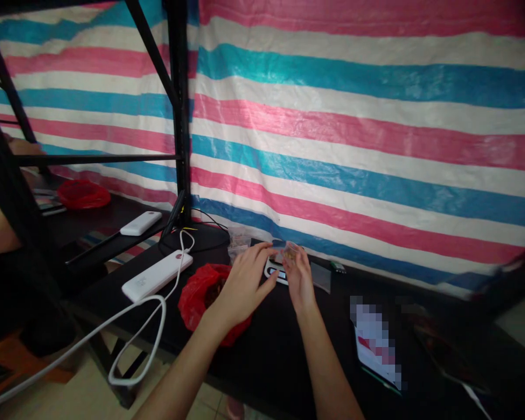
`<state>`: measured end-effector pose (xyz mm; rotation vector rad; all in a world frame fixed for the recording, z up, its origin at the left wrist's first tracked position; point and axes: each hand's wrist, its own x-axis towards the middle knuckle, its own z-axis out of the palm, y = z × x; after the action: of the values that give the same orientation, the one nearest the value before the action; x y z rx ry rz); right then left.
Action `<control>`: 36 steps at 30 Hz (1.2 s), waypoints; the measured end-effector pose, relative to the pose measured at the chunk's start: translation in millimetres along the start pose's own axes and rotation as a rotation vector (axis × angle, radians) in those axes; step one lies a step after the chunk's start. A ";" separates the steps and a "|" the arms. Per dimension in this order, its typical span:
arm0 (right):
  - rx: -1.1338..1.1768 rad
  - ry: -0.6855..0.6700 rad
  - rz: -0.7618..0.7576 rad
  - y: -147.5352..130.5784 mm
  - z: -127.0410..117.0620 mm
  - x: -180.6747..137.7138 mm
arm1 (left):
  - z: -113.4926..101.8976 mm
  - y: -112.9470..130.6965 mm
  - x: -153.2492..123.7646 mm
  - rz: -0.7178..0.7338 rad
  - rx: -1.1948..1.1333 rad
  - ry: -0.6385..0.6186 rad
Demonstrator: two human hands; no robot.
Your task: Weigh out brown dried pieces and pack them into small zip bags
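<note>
My left hand (245, 280) reaches forward over a black table (280, 344), fingers spread, fingertips near a small white digital scale (275, 271). My right hand (298, 277) is pinched around a small clear packet (290, 251) with brownish contents, held just above the scale. A red plastic bag (199, 294) lies open under my left wrist. More small clear bags (238, 240) lie behind the scale.
A white power bank (156, 276) with a white cable (126, 326) lies at the left. Another white power bank (140, 223) and a red bag (83, 194) sit on a neighbouring table. Black metal frame posts (179, 116) stand ahead. Papers (376, 347) lie at the right. A striped tarpaulin (354, 134) hangs behind.
</note>
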<state>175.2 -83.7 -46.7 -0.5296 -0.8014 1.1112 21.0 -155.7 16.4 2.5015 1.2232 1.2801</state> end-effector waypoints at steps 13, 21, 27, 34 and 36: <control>0.031 0.249 -0.057 -14.4 -41.9 20.1 | 145.0 -73.9 105.1 0.094 0.243 -0.438; -0.099 0.317 -0.129 -8.4 -59.7 27.7 | 152.5 -88.2 110.2 -0.052 -0.317 -0.439; -0.205 0.390 -0.184 -13.5 -59.1 27.1 | 139.6 -78.7 109.0 -0.061 -0.893 -0.503; -0.337 0.423 -0.341 -21.8 -42.5 23.6 | 129.3 -71.1 99.4 -0.075 -1.101 -0.554; -0.434 0.388 -0.428 -22.8 -39.4 22.8 | 129.6 -70.0 97.5 -0.078 -1.160 -0.563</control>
<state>224.4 -70.5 -47.6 -0.8594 -0.7655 0.4158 102.4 -6.6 -32.0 1.6879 0.2615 0.7765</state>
